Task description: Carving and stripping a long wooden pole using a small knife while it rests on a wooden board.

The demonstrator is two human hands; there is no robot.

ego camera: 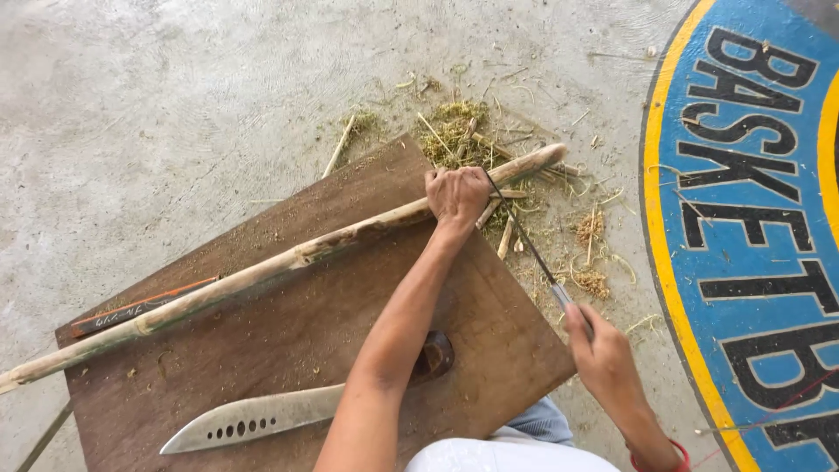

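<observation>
Bamboo pole (262, 273) lay slantwise across the wooden board (297, 350), my left hand (457, 194) clenched around it near its two-o'clock end to steady it while my right hand (599, 354) gripped a thin blade (524, 238) against it.

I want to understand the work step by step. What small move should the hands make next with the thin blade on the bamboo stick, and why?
Probably draw the thin blade back along the bamboo stick toward the right hand. The left hand pins the stick on the wooden board, the blade tip sits beside that hand, and shavings lie along the blade's path.
</observation>
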